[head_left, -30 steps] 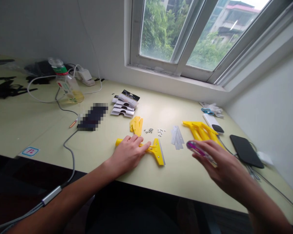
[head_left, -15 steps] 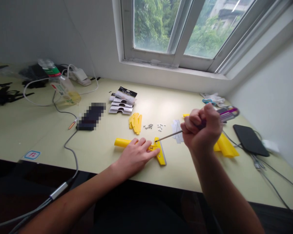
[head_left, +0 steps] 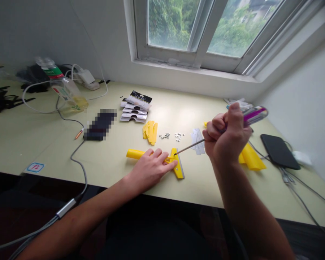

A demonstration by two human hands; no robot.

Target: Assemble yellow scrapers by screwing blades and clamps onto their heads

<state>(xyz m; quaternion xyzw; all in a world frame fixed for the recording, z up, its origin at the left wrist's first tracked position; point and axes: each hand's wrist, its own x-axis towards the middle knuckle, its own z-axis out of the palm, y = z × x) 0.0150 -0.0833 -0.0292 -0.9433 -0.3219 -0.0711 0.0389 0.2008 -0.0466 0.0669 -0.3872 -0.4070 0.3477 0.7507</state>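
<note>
A yellow scraper with a grey blade edge lies flat near the front of the table. My left hand presses down on it, fingers over the neck between handle and head. In my closed right hand is a screwdriver with a purple and clear handle. Its shaft slants down to the left, and the tip meets the upper screw spot on the scraper's head. A second screw shows lower on the head. Beyond the scraper are small screws, nuts, yellow plastic plates and thin blades.
Folded cardboard packages are stacked at the back. More yellow handles lie beside my right forearm, near a black phone-like device with cables. On the left are a blurred-out dark object, a bottle and a grey cable.
The view has tilted slightly, so the table sits a little higher. The screwdriver's handle has turned in my right hand, its tip staying at the upper screw spot. My left hand keeps its place.
</note>
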